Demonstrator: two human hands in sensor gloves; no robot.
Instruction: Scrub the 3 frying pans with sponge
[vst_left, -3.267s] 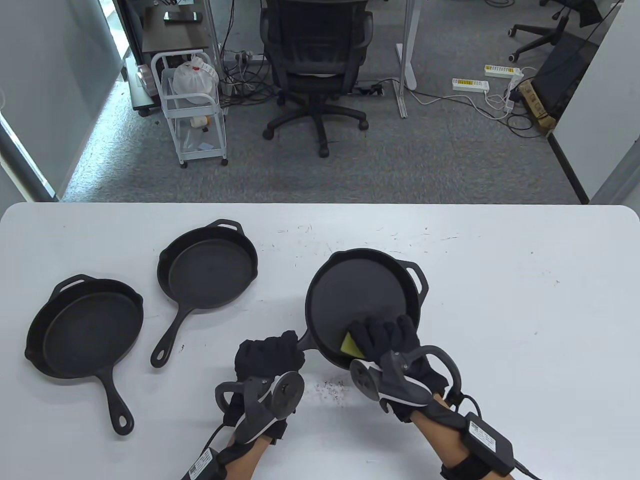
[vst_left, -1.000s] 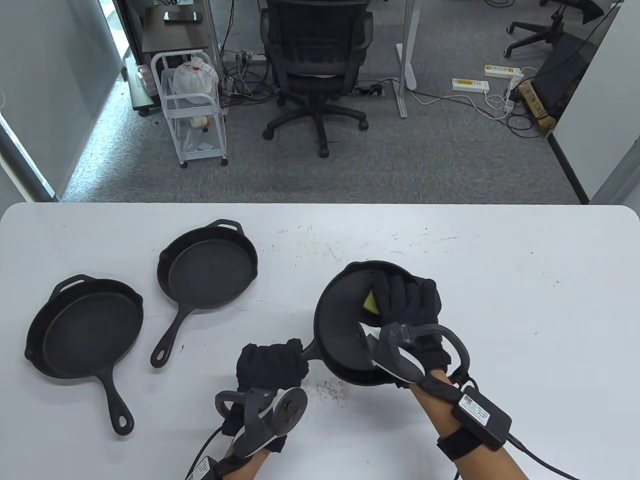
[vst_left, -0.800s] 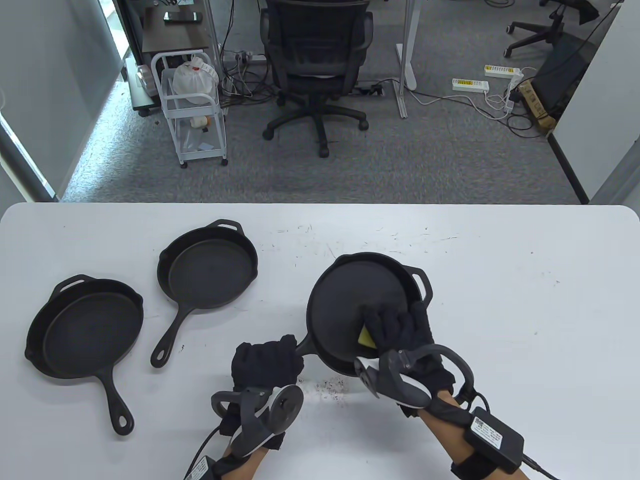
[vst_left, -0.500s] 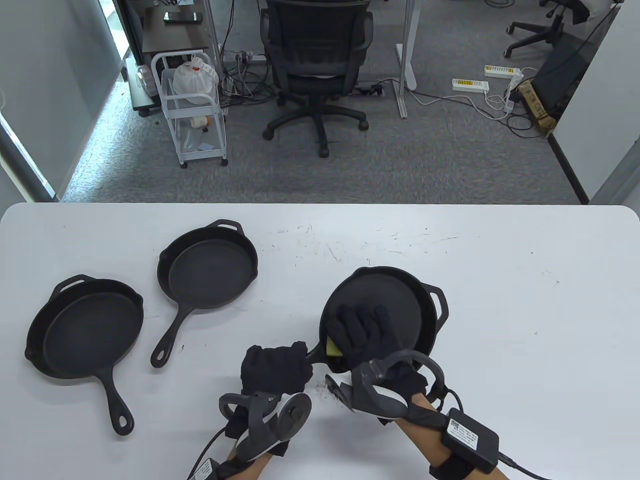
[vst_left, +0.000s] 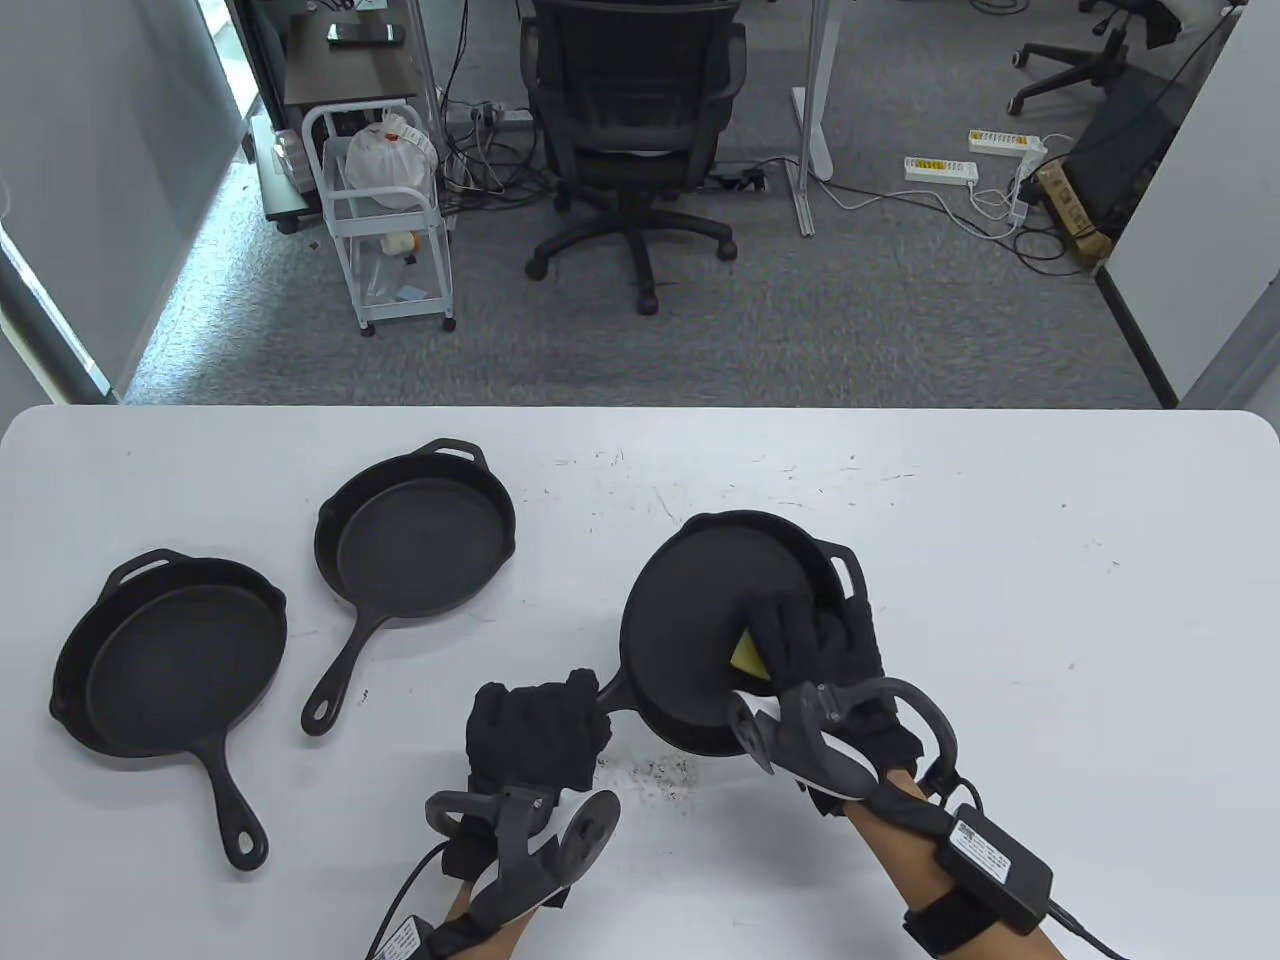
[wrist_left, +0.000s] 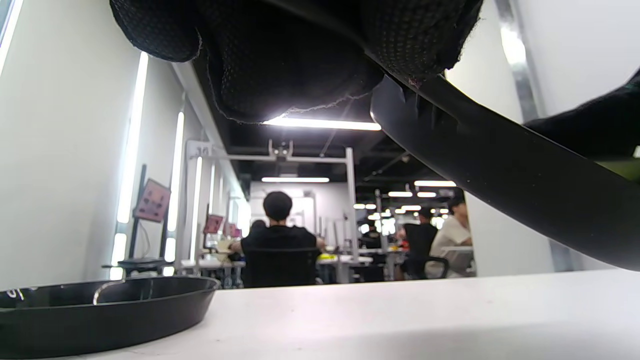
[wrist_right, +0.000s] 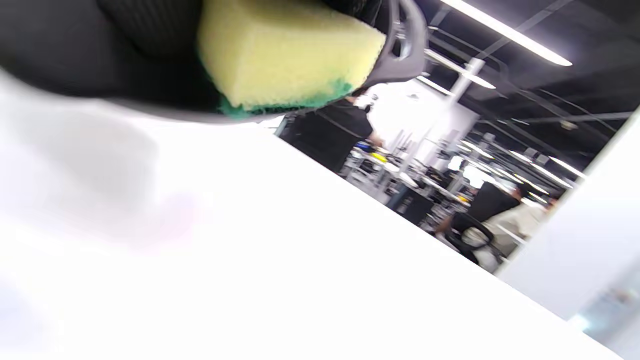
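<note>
Black frying pans (vst_left: 415, 545), yellow sponge (wrist_right: 287, 52) (green scrub layer), white table (vst_left: 1000, 600), black gloves (vst_left: 815, 645)

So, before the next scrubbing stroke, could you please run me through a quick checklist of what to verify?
1. Left hand grips the handle of the right-hand pan: ok.
2. Right hand holds the sponge: ok.
3. Sponge inside that pan, against its surface: ok.
4. Pan lying flat on the table: not ok, the left wrist view shows it tilted off the tabletop.
5. The other two pans, middle pan and left pan, out of the way: ok.
6. Pan surface already clean: cannot tell.
</note>
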